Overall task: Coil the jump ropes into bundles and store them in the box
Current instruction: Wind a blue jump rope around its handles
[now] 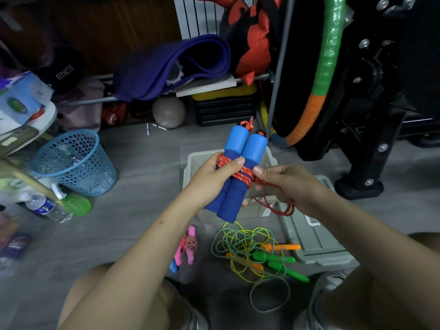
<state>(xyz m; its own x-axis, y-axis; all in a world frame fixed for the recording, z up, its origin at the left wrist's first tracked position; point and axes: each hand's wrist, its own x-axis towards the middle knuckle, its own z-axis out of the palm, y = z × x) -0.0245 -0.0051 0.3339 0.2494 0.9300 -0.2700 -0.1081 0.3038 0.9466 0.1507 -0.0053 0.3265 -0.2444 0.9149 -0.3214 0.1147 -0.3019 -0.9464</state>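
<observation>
Your left hand (215, 177) is gripping the blue handles (234, 172) above the box (190, 163), thumb pinning the wraps; your right hand (285, 184) is pinching the limp red rope (240, 173). Keep holding the foam grips.

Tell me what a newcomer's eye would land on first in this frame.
First, the pair of blue handles at center, held by the left hand while the right hand pinches the red rope wound around them, above the open grey box. Next, the tangle of green and yellow ropes on the floor below, then the blue mesh basket at left.
</observation>
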